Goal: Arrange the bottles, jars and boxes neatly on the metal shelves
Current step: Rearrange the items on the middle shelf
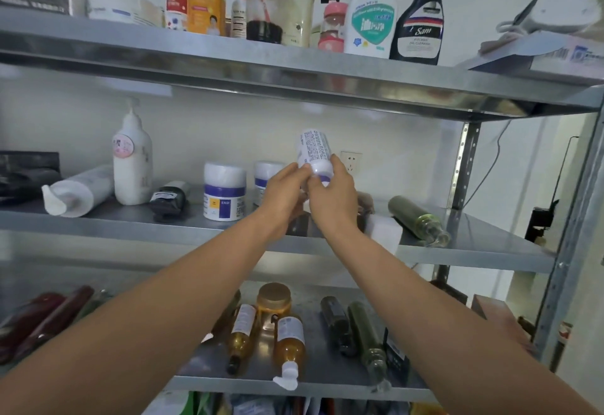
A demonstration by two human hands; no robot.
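Grey metal shelves (130, 222) against a white wall (228, 130); my left hand (283, 197) and right hand (334, 197) grip the white bottle (313, 149) above the middle tier. At six o'clock, amber-filled bottles (289, 347) lie flat.

The orange bottle (206, 6) reads "seaways", the black bottle (420, 33) "Sam", the white jar (225, 197) perhaps "EHD".

Metal shelves (294, 78), 3 levels. Top: black spray bottle (420, 22) standing w/ others. Mid: white jar (225, 190) standing, green bottle (418, 220) on its side. Low: yellow bottles (289, 346) lying down.
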